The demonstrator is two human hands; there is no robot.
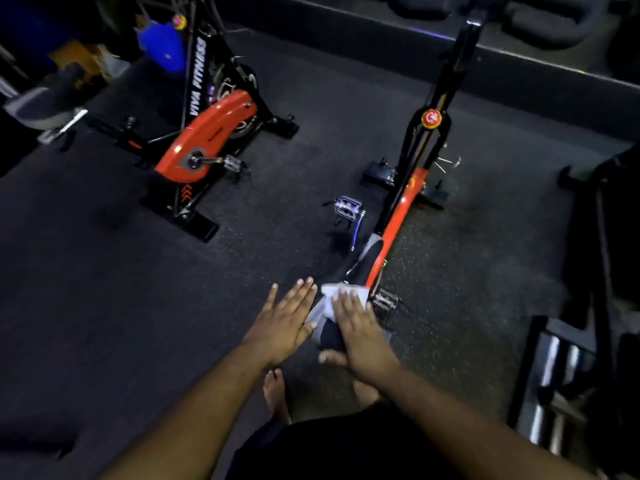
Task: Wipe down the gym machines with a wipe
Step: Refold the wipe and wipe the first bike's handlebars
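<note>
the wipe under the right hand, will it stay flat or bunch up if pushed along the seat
Probably floppy: the wipe drapes over the seat and shows folds. It likely slides along, held by the flat right hand. Its loose front edge may bunch.

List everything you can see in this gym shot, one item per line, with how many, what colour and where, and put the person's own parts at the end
Spin bikes: two, black and orange; one upper left, one right of centre, in front of the person.
Saddle: one, dark with grey edge, on the near bike, under the hands.
Wipe: one, white, on the saddle's front, under the right hand.
Pedals: several, silver; one left of the near bike, one right of the saddle.
Red knobs: two, one on each bike frame; near bike's.
Floor: dark rubber matting.
Other equipment: dark frame with chrome parts, right edge.
Bare feet: two, bottom centre.
Left hand: flat, fingers straight, beside the saddle.
Right hand: pressing the wipe flat.
</note>
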